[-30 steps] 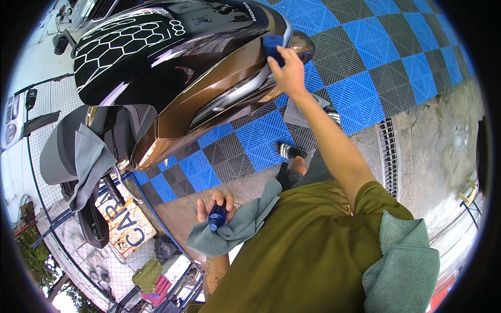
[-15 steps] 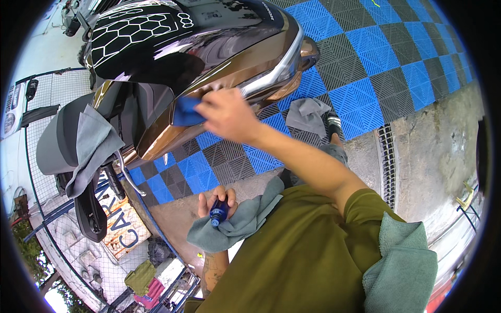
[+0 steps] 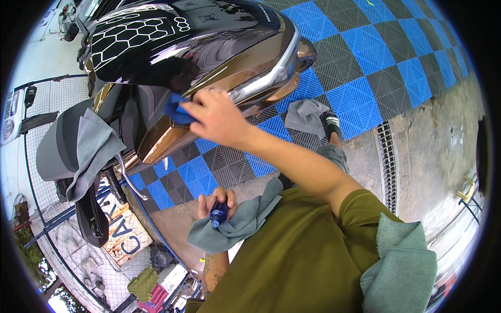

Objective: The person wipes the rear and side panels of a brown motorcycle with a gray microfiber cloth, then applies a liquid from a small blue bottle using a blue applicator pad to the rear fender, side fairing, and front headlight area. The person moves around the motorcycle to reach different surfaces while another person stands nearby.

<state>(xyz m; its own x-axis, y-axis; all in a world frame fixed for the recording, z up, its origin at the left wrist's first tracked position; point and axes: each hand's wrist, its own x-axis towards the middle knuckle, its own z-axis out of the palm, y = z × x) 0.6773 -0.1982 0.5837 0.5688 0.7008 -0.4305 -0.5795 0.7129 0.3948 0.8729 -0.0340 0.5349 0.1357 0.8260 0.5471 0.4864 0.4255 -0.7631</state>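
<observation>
My right hand (image 3: 222, 117) is closed on a dark blue pad (image 3: 177, 108) and presses it to the brown glossy side panel (image 3: 166, 140) of a black-and-brown scooter (image 3: 229, 44). Whether the pad is sponge or cloth I cannot tell. Low in front of my body, my left hand (image 3: 219, 195) holds a small dark blue bottle (image 3: 219, 211), tilted with its light blue top toward me. A grey-green towel (image 3: 209, 233) also hangs over that hand, hiding its palm.
A grey cloth (image 3: 95, 143) drapes over the scooter's handlebar beside a brake lever (image 3: 130, 180). Another grey cloth (image 3: 305, 117) lies by my foot on blue and black floor tiles (image 3: 355, 104). A green towel (image 3: 399, 266) rests on my shoulder. A drain grate (image 3: 387, 161) crosses the concrete.
My right hand has slid the blue pad a little to the left along the scooter's panel. The left hand keeps its bottle and towel in nearly the same place.
</observation>
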